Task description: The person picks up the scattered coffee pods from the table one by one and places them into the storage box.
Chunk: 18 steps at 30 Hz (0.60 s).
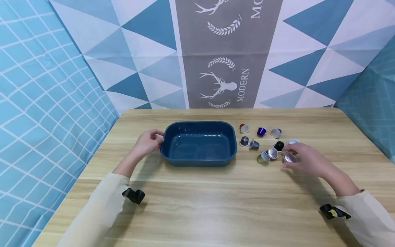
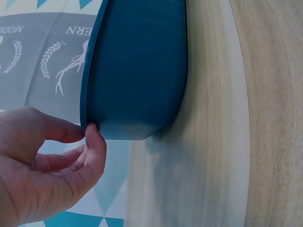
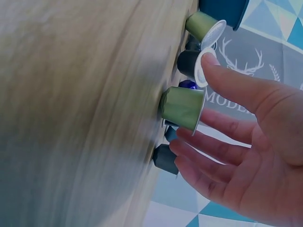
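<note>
My left hand (image 1: 149,142) pinches the rim at the left end of a dark blue rectangular baking dish (image 1: 199,163). In the left wrist view the thumb and forefinger meet at the dish's edge (image 2: 137,71), the other fingers curled below. Over at the right, my right hand (image 1: 308,161) reaches among coffee capsules, fingers spread around a green capsule (image 3: 182,108) with a silver lid. That capsule stands on the table, lid up; whether a fingertip touches it I cannot tell. The thumb appears near a dark capsule (image 3: 188,64).
Several more capsules lie scattered right of the dish, among them a blue one (image 1: 261,131), a black one (image 1: 279,146) and a tilted green one (image 1: 263,157). All stand on a wooden table (image 1: 197,206). Patterned cloth (image 1: 148,51) hangs behind.
</note>
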Available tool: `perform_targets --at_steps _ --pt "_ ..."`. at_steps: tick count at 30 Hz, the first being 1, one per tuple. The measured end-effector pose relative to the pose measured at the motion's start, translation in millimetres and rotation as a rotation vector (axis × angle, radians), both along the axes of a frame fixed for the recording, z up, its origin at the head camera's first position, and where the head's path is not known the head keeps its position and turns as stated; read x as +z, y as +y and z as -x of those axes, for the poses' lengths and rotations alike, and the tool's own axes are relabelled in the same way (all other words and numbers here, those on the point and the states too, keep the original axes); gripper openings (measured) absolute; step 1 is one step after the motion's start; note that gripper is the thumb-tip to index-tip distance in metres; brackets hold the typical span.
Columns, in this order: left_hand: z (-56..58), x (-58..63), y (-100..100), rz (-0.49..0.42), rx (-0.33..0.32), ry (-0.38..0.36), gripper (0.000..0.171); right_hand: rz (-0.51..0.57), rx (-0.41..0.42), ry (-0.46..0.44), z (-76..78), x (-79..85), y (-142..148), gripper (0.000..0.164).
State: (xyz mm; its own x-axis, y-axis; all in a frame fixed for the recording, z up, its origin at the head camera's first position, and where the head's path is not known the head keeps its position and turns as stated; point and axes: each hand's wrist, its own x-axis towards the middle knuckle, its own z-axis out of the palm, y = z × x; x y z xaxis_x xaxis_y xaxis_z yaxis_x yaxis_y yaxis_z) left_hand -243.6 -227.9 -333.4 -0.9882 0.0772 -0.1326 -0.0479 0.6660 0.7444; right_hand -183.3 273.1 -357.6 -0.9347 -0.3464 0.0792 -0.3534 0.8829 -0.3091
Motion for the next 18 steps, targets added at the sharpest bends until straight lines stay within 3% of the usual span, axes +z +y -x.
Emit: perform_targets --at_steps 9,18 --pt "-5.2 -3.5 0.6 -0.049 0.009 -0.026 0.033 0.000 0.017 0.032 -3.0 -5.5 4.2 0.052" --pt "-0.2 -2.9 0.0 -0.142 -0.013 -0.105 0.036 0.007 0.037 0.058 -0.8 -4.9 5.7 0.047"
